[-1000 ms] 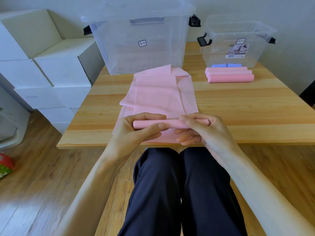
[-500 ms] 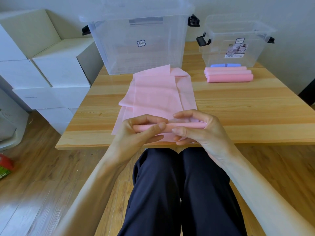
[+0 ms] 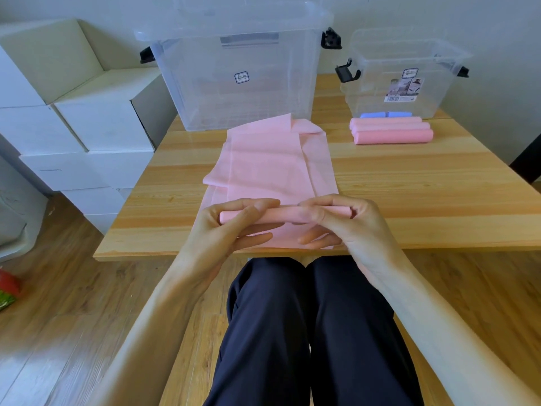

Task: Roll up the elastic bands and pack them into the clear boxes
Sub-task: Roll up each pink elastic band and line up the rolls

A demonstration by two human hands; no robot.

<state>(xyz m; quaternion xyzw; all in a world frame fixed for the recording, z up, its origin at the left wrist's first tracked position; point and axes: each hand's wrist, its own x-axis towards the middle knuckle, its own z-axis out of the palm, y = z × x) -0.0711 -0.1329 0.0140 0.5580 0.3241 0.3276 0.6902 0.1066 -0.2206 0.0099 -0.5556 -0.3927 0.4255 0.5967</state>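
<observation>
Plainly, the head view shows both hands clamped on one thin pink roll (image 3: 285,215) at the near edge of the wooden surface (image 3: 439,200). The left hand (image 3: 222,232) pinches its left end with thumb over and fingers under; the right hand (image 3: 348,227) curls round its right end. The unrolled rest of the pink elastic band (image 3: 269,168) lies flat toward the far side, folded over itself, its far tip close to the large clear box (image 3: 234,77).

The risk, as I judge it, is a crooked roll: the loose part is creased and lies slightly askew, so uneven turning could make the roll cone out. A slack pinch could let it spring open. Finished rolls (image 3: 392,133) wait far right before the small clear box (image 3: 401,80), probably empty, though glare hampers seeing.
</observation>
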